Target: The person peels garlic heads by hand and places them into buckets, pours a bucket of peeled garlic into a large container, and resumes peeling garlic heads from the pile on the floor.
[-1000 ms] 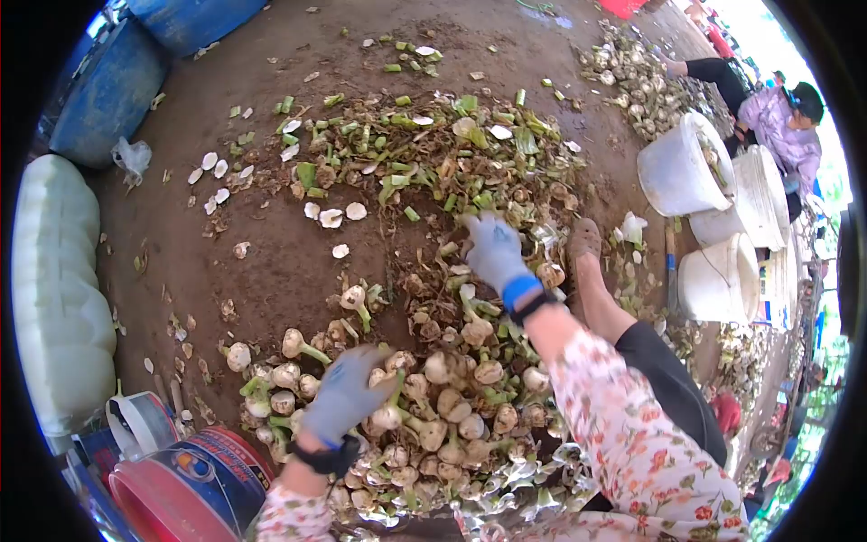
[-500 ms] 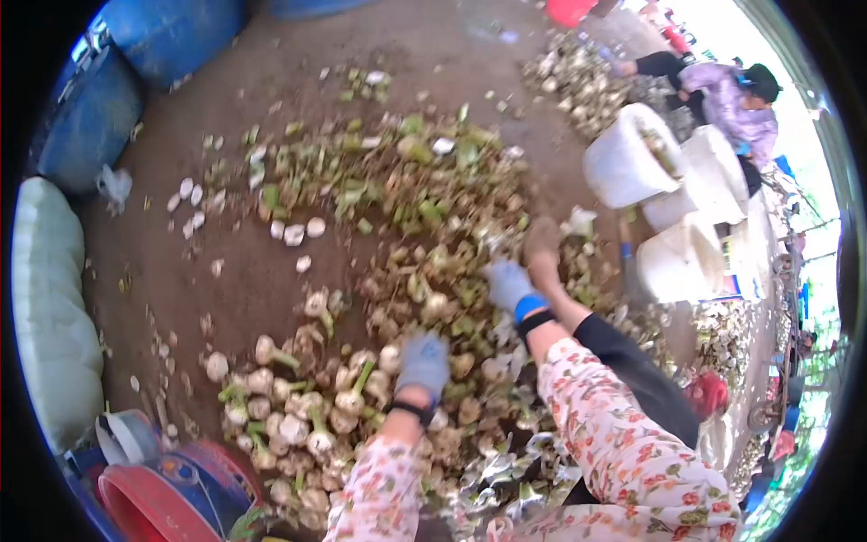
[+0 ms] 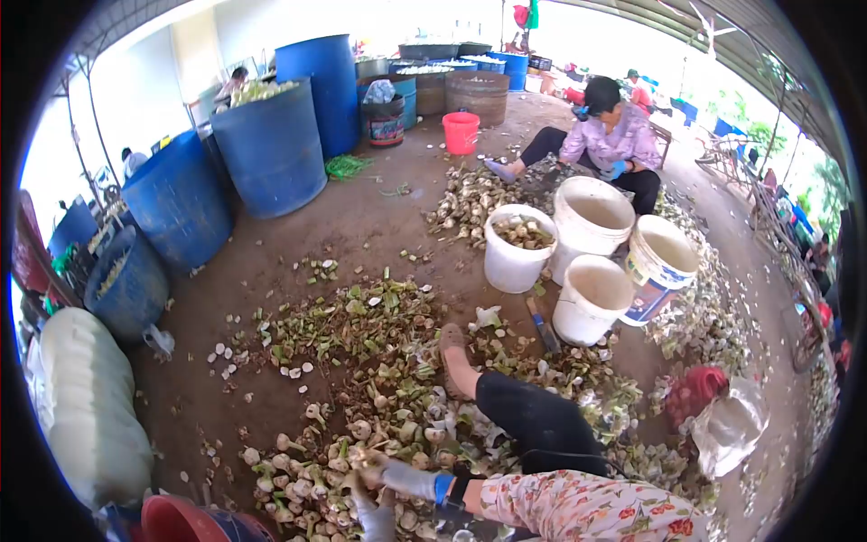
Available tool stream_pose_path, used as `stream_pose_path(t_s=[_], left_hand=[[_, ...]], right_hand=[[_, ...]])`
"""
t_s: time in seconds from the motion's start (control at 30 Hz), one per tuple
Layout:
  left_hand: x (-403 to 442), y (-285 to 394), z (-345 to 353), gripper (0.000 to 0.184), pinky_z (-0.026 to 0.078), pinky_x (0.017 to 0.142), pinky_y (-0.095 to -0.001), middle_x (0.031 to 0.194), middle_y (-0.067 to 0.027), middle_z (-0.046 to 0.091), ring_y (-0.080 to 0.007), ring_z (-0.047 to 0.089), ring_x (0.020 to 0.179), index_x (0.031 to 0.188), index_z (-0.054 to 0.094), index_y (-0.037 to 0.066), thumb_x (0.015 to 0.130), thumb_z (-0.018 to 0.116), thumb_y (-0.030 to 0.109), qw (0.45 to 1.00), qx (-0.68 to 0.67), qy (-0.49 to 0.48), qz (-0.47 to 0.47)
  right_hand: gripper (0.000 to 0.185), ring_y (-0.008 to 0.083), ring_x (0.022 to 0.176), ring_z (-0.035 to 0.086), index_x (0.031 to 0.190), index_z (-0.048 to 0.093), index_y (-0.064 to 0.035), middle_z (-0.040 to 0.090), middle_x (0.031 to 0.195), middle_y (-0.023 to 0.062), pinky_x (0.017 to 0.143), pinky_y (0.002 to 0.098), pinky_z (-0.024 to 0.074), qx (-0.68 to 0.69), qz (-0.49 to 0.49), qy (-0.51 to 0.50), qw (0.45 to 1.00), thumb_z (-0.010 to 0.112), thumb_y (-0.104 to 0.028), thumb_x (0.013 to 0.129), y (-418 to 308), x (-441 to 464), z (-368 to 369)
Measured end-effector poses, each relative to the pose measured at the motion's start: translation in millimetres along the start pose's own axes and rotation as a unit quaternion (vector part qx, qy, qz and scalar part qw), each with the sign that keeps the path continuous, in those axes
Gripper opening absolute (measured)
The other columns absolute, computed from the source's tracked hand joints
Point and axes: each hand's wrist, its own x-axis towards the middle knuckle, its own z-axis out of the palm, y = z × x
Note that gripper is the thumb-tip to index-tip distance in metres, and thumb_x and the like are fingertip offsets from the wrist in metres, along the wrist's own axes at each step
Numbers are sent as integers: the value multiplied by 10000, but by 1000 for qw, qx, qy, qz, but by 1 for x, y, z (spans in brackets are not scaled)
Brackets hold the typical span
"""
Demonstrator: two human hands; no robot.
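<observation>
My right hand [image 3: 405, 479], in a pale grey glove with a blue cuff and dark wrist band, reaches left over the heap of garlic bulbs [image 3: 293, 483]. Its fingers close around what looks like a garlic bulb [image 3: 367, 462], partly hidden. Just below it, at the bottom edge, my left hand [image 3: 372, 515] wears a similar glove. Its fingers point upward and are spread, with nothing visible in them. The garlic bulbs carry short green stems. Cut stems and peelings [image 3: 361, 321] cover the ground beyond.
White buckets [image 3: 591, 298] stand ahead to the right, one holding garlic. A blue-marked tool [image 3: 543, 325] lies beside them. A co-worker [image 3: 614, 144] sits behind. Blue barrels [image 3: 271, 149] and a white sack [image 3: 95, 411] line the left. A red tub [image 3: 185, 519] is at lower left.
My view has lifted, bringing the barrels and the co-worker fully into sight. My right hand has come in from the far stems to the garlic heap, close to my left hand.
</observation>
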Motion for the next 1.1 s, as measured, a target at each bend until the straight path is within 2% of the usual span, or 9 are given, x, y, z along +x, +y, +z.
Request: stream_pose_path(t_s=[0.07,0.1,0.2,0.43,0.57,0.63,0.7,0.9,1.1], left_hand=[[-33,69,24,642,449,909,-312,1302,-136,437,-240,493,1123,1360,332,91,799,574,-105,984,-160,77,-35],[-37,41,10,579,470,887,-331,1283,-127,467,-239,519,1102,1338,340,46,827,609,9,995,-49,68,52],[-87,101,18,581,394,929,-297,1223,-99,517,-176,488,1062,1305,410,-14,813,697,100,998,-11,38,-41],[-165,213,43,563,447,867,-333,1104,-154,589,-235,562,966,1193,515,-36,720,771,131,993,99,43,-46],[-191,227,52,586,462,857,-366,1066,-194,606,-281,583,948,1146,552,-47,661,808,159,964,260,43,39],[-198,228,63,563,468,839,-371,1057,-191,607,-279,581,942,1137,562,-42,665,804,146,971,216,10,98],[-206,222,67,541,475,821,-376,1048,-187,608,-277,578,936,1128,572,-38,669,800,134,975,168,-17,148],[-201,196,90,582,483,819,-390,1077,-193,588,-286,573,936,1197,524,0,705,774,185,988,-22,-138,58],[-200,198,106,553,486,809,-367,1086,-180,578,-274,578,929,1205,501,-5,731,737,156,990,-36,-135,4]], right_hand=[[401,183,906,571,1120,541,-60,613,975,101,780,315,445,-162,-92,-3,983,509,-395,902,-17,-40,19],[412,198,941,579,1107,547,-70,614,990,115,791,337,448,-226,-154,14,962,509,-423,898,-19,-53,19],[507,341,866,595,1023,562,-22,625,865,173,741,400,441,-399,-183,43,897,543,-498,851,-57,-96,19],[521,367,841,585,901,556,-26,598,830,199,716,407,433,-440,-226,38,868,576,-539,811,-80,-179,34],[396,371,799,590,900,560,-15,599,803,186,686,422,441,-335,-191,3,923,607,-398,811,-89,-218,33],[144,327,683,596,851,523,19,579,711,184,594,410,434,-278,-95,-42,955,530,-52,726,-98,-236,21],[114,249,599,529,820,482,31,533,649,161,530,393,386,-311,-218,-4,925,524,-30,733,-89,-246,11],[54,172,555,359,768,437,26,391,587,65,517,377,296,-41,-136,-92,986,488,10,762,-74,-283,-32],[110,145,558,296,746,410,-78,336,604,22,531,349,270,-188,-143,-71,969,438,-113,847,-92,-307,-31]])
